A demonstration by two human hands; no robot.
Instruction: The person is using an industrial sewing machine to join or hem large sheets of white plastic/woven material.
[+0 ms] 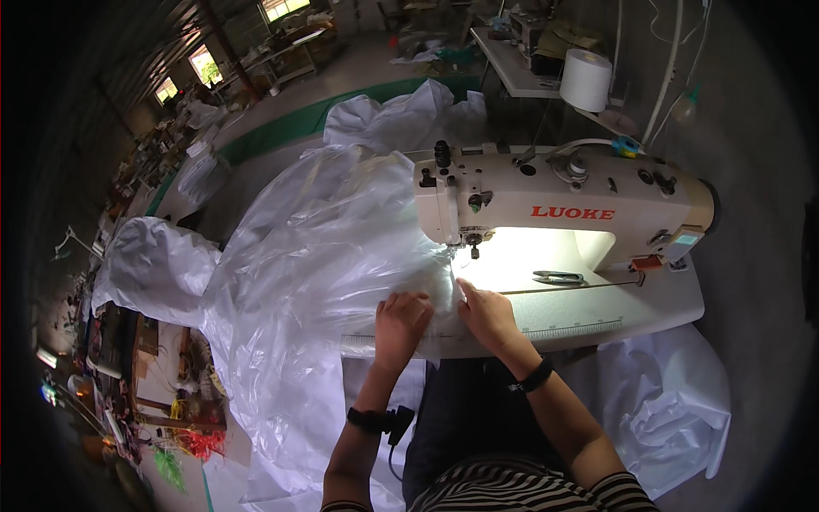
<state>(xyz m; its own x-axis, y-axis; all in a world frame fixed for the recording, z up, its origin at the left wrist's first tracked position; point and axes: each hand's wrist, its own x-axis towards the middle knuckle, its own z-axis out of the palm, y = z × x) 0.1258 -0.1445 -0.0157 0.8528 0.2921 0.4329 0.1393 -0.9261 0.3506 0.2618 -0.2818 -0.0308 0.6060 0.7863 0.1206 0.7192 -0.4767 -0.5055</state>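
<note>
A large sheet of translucent white plastic (299, 247) spreads over the left of the sewing table and hangs down its front. Its right edge runs up to the needle area of a white sewing machine (512, 192), whose lamp lights the bed. On the sheet, left of the needle, my left hand (403, 331) has its fingers curled together onto the plastic. My right hand (488, 317) is just below the needle, index finger and thumb at the sheet's edge, the other fingers folded. The exact grip under both hands is partly hidden.
Thread snips (559, 278) lie on the machine bed, right of the needle. A white thread cone (586, 79) stands behind the machine. More white sheeting (665, 410) hangs at the lower right. Cluttered shelves and goods line the left.
</note>
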